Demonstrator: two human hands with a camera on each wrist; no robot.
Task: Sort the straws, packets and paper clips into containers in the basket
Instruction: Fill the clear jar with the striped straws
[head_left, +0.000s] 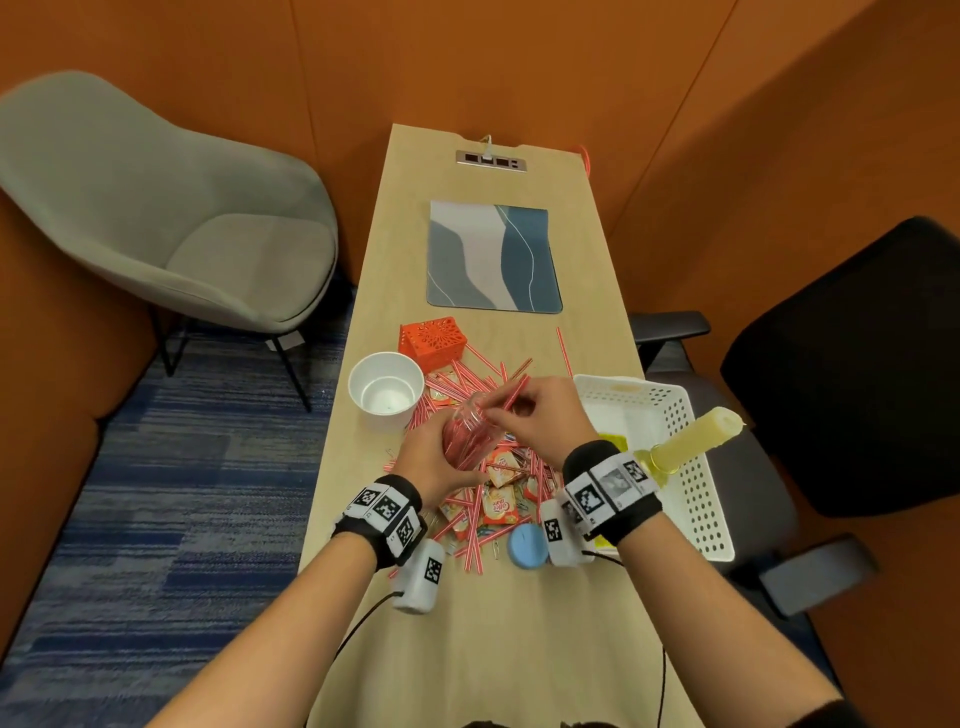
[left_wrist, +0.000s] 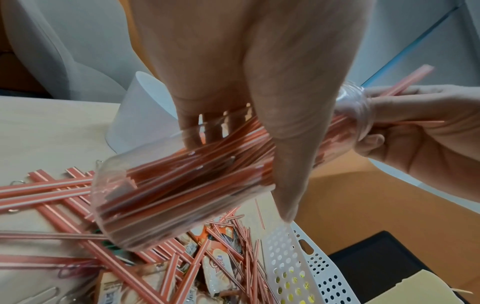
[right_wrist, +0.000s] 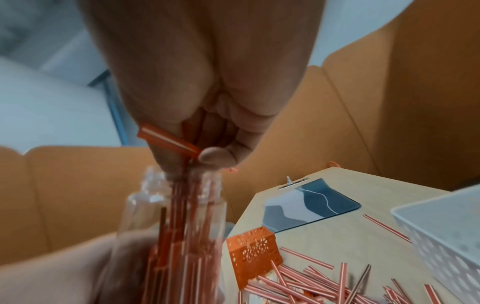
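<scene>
Gripping a clear bottle (head_left: 470, 434) full of straws, the left hand (head_left: 434, 462) tilts it while the right hand (head_left: 550, 415) pinches a striped straw (head_left: 511, 397) at its mouth.

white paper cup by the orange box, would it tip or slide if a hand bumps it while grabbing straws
Probably slides or tips easily: the white paper cup looks empty, so likely light. It stands upright with its base narrower than its rim, so a knock near the rim could topple it. Thin walls may dent if squeezed.
</scene>
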